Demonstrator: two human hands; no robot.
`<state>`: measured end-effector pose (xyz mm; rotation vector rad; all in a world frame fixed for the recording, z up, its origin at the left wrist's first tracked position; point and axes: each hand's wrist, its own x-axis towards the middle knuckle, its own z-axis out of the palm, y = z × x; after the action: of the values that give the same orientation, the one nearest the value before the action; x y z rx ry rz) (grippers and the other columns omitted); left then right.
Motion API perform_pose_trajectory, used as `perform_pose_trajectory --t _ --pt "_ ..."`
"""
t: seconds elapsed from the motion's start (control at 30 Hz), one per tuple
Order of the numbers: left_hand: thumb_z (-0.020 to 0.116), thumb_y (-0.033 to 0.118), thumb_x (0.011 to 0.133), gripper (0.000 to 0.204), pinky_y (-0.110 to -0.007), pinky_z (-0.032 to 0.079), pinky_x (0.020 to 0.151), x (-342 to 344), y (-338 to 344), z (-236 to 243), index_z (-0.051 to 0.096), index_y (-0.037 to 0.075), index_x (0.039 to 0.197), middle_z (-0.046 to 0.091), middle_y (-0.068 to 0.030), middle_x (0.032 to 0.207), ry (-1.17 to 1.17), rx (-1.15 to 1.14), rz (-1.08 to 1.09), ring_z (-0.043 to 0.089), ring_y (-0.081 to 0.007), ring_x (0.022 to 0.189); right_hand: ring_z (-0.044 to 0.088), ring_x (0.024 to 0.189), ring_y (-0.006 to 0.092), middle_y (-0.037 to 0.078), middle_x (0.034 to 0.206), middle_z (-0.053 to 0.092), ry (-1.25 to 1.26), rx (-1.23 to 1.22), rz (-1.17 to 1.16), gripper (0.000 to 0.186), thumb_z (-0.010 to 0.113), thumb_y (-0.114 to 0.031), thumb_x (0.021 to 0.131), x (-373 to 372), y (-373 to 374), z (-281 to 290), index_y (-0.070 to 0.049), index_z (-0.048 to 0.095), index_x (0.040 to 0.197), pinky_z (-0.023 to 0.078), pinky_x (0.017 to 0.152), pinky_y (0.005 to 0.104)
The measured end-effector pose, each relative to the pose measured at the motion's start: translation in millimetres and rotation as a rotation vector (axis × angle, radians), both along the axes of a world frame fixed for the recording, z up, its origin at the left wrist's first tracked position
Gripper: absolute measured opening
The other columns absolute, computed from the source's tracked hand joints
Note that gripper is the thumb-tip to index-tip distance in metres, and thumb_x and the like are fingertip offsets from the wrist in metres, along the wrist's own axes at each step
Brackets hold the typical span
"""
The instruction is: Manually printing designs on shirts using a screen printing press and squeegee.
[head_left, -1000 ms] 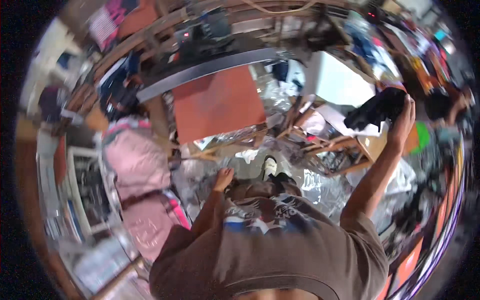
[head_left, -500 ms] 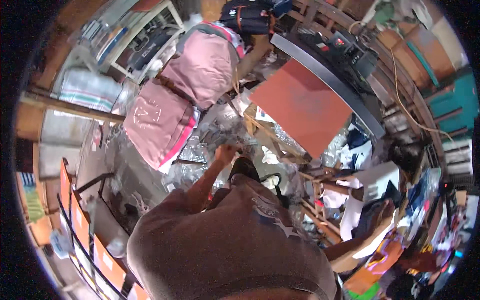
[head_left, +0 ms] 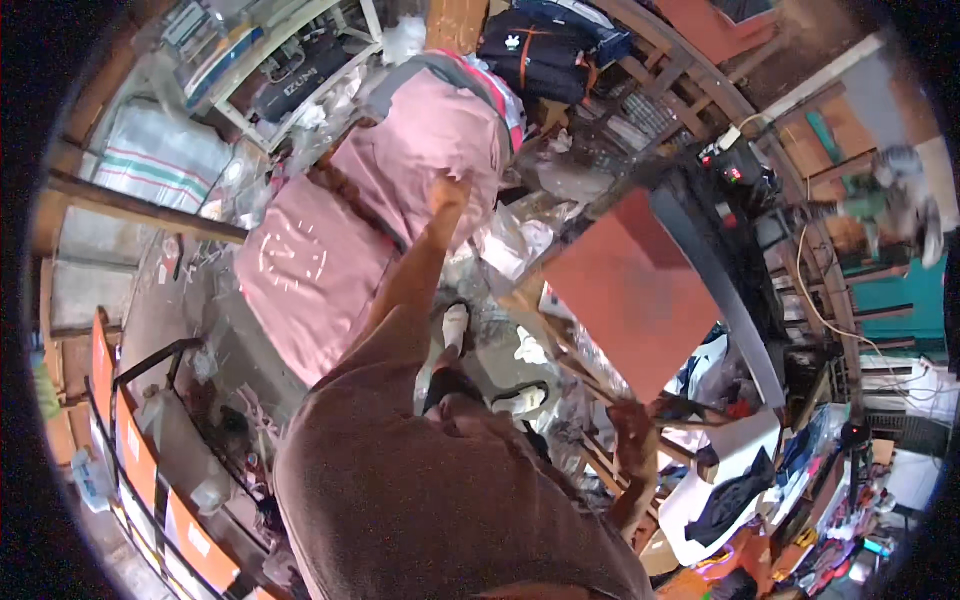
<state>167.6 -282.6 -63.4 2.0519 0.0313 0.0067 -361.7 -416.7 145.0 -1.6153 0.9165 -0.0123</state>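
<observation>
My left hand (head_left: 451, 192): fingers curled on folded dusty-pink cloth pile (head_left: 430, 115), farther of two; whether pinching, cannot tell. My right hand (head_left: 632, 425): fingers bent, beside near corner of red-orange rectangular board (head_left: 635, 295); grip, cannot tell. Risk: single-hand tug on loose layers could drag or topple pile toward adjoining pink cloth stack with white ring print (head_left: 315, 280). Risk: crumpled white scrap (head_left: 531, 346) could slip underfoot.

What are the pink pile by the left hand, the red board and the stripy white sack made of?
Pink pile: seems soft, matt cloth, as it creases and folds. Red board: looks stiff, perhaps painted wood or laminate; it's flat, straight-edged and dull. Stripy white sack: maybe woven plastic, from its faint sheen.
</observation>
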Motion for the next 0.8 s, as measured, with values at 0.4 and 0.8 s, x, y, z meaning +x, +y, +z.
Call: perform_pose_trajectory --t 0.4,0.8 --pt "0.058 0.028 0.085 0.032 -0.038 0.050 0.074 46.2 35.2 8.2 0.066 0.002 0.101 0.068 -0.0158 0.089 0.329 -0.236 -0.309 0.064 -0.0310 0.079 0.062 0.106 0.0292 0.017 0.106 0.066 -0.089 -0.383 0.222 0.026 0.058 -0.021 0.092 223.2 63.7 -18.0 -0.003 0.061 0.111 0.047 0.089 0.0359" --pt "0.056 0.018 0.089 0.026 -0.026 0.046 0.080 17.1 135.5 273.2 0.063 -0.002 0.103 0.064 -0.0063 0.093 0.105 -0.600 -0.668 0.059 -0.0139 0.088 0.056 0.082 0.0071 -0.001 0.083 0.063 -0.329 -0.270 0.459 0.019 0.067 -0.009 0.082 450.4 99.3 39.7 -0.001 0.063 0.099 0.047 0.070 0.0241"
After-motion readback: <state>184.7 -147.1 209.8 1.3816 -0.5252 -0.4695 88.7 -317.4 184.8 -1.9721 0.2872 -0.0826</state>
